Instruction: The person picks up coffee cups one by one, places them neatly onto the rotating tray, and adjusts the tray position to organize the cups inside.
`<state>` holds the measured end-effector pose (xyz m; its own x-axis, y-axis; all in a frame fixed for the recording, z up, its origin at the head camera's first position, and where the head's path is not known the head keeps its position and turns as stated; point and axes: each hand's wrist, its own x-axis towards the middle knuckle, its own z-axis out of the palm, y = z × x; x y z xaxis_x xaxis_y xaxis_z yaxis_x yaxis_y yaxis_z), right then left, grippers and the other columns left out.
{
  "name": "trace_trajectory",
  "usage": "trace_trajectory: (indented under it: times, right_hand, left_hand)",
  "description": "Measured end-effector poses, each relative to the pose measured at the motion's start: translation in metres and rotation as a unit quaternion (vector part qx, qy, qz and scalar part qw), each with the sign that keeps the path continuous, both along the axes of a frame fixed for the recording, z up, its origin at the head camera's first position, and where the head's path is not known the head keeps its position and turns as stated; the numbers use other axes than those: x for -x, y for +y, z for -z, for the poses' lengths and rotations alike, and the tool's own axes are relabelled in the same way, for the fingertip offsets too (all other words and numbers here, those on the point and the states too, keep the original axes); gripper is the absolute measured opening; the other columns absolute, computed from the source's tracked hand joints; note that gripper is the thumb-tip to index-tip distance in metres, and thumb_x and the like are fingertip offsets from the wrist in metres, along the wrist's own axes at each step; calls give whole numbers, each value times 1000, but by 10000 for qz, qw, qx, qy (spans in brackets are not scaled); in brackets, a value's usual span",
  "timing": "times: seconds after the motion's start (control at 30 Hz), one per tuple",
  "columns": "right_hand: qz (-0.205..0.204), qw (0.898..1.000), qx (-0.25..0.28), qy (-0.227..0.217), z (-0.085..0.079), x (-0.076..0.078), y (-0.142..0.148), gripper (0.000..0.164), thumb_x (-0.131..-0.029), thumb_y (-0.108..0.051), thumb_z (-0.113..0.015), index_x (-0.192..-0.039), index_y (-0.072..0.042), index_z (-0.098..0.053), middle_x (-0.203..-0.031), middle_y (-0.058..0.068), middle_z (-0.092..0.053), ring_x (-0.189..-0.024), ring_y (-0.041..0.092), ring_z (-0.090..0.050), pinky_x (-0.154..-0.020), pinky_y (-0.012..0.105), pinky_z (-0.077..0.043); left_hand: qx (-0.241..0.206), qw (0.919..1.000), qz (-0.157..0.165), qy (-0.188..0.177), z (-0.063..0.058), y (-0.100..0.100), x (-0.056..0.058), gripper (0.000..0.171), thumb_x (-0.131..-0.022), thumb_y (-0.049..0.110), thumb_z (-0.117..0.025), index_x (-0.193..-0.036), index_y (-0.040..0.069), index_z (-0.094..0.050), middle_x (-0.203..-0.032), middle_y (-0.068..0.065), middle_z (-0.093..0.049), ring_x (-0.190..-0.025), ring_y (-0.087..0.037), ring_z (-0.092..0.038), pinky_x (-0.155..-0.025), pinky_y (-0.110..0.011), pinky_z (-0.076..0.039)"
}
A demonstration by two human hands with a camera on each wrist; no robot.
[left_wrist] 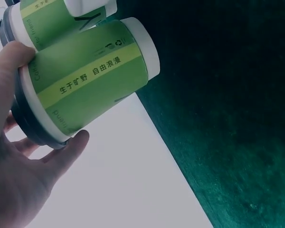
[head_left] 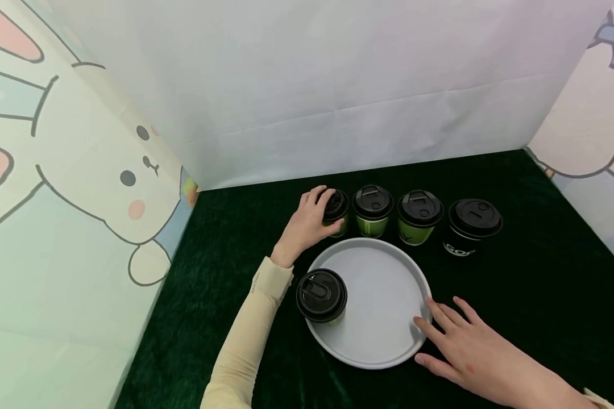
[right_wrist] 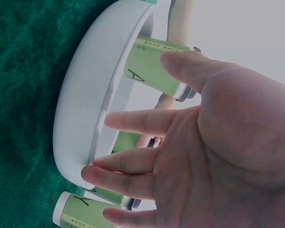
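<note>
My left hand [head_left: 307,221] reaches to the leftmost green paper cup [head_left: 340,205] of the back row. In the left wrist view, thumb and fingers curl around the black lid of that cup [left_wrist: 88,76], which has a yellow band with printed writing. On the left side of a round white tray [head_left: 378,307] stands another green cup with a black lid [head_left: 321,295]. My right hand [head_left: 465,346] has its fingers extended, with fingertips touching the tray's right rim. Seen from the right wrist, the palm [right_wrist: 237,142] holds nothing.
Right of the leftmost cup stand two more lidded green cups, one [head_left: 372,210] behind the tray and one [head_left: 419,217] further right. A black cup with white lettering [head_left: 473,226] ends the row. Dark green cloth [head_left: 542,272] covers the table; a white backdrop [head_left: 337,85] hangs behind.
</note>
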<state>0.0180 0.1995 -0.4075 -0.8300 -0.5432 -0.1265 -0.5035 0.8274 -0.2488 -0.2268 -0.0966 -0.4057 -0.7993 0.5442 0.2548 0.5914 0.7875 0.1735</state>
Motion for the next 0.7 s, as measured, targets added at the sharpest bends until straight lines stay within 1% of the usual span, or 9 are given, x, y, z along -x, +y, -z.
trace_trajectory:
  times: [0.17,0.33,0.4,0.5,0.63,0.7]
  right_hand:
    - [-45,10000,-51,40,-1,1,1,65,-97,-66,-47,-136,-16,-63,-144,21,-52,-131,42,-50,-106,71,-30]
    - [-17,10000,37,-70,-6,5,5,67,-96,-67,-46,-138,-16,-61,-143,20,-54,-132,40,-50,-106,71,-29]
    - [10,10000,67,-10,-9,9,7,66,-97,-66,-47,-138,-16,-61,-141,18,-56,-131,39,-51,-105,70,-30]
    - [54,9998,70,198,-14,16,9,65,-97,-64,-49,-138,-16,-61,-139,16,-58,-128,38,-53,-105,69,-32]
    - [112,9990,93,419,-23,28,12,65,-96,-63,-51,-138,-14,-61,-141,17,-57,-129,40,-52,-106,69,-30]
    - [122,9987,90,482,-29,35,14,65,-97,-62,-52,-139,-14,-61,-143,18,-55,-131,41,-50,-106,68,-29]
  left_hand:
    - [-225,9996,16,161,-6,-6,-5,72,-92,43,-68,-151,11,-39,-152,-16,-36,-133,-36,-40,-90,-43,-53]
    - [-268,9992,13,283,-19,-12,-14,72,-92,43,-67,-150,12,-40,-151,-16,-37,-133,-35,-40,-89,-43,-54]
    - [-281,9992,5,283,-26,-14,-18,72,-92,43,-68,-150,13,-40,-151,-16,-37,-133,-35,-40,-86,-43,-54]
    - [-254,9993,7,279,-34,-17,-25,71,-92,43,-67,-151,14,-40,-151,-15,-37,-134,-34,-39,-84,-43,-55]
    - [-210,9994,42,268,-43,-18,-33,72,-91,42,-67,-152,15,-39,-152,-14,-36,-135,-33,-39,-85,-42,-55]
    - [-224,9994,85,266,-48,-17,-38,74,-90,40,-67,-153,16,-38,-152,-14,-36,-134,-33,-40,-82,-41,-56]
